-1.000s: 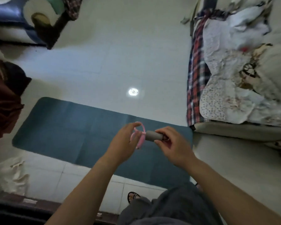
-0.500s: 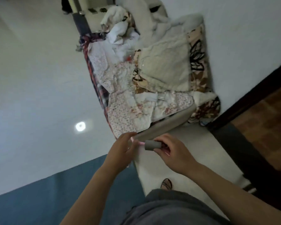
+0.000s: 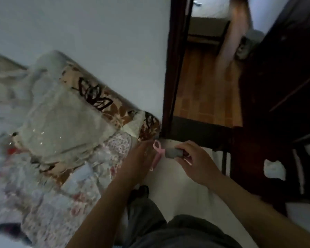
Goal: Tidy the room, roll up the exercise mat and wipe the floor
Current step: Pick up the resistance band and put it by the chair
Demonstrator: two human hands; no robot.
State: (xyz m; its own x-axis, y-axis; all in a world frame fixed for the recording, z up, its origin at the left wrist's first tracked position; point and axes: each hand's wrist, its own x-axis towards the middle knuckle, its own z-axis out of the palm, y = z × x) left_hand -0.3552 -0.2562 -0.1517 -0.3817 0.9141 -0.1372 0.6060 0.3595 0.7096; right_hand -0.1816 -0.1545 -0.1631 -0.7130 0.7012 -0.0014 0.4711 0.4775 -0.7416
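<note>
**Hands on Strap and Cylinder; Mat Out of View**

Since the earlier frames the view has swung rightward. The blue exercise mat, then flat on the floor below and left of the hands, no longer appears. A dark wooden door frame, with an orange-brown wooden floor beyond it, now fills the upper right. Both hands keep the same posture and the same load.

Right hand: thumb and fingers pinch the right end of a small grey cylinder. The cylinder's long axis runs roughly level, from the right fingertips toward the left hand.

Left hand: the back of the hand faces the camera. Its fingers curl onto a thin pink looped strap that leaves the cylinder's left end. One loop stands above the fingertips and a tail hangs below. The finger pads are hidden. This hand is the nearer one to the strap. The two hands are just apart, bridged by cylinder and strap.

Outward: white tiled floor lies beneath the hands. Crumpled floral and cream bedding lies to the left, reaching the wall beside the door frame.

Judgement: the held item is probably being put away as part of tidying. The mat, unrolled when last seen, should lie behind and to the left. Reaching it calls for a turn back left with both hands freed.
</note>
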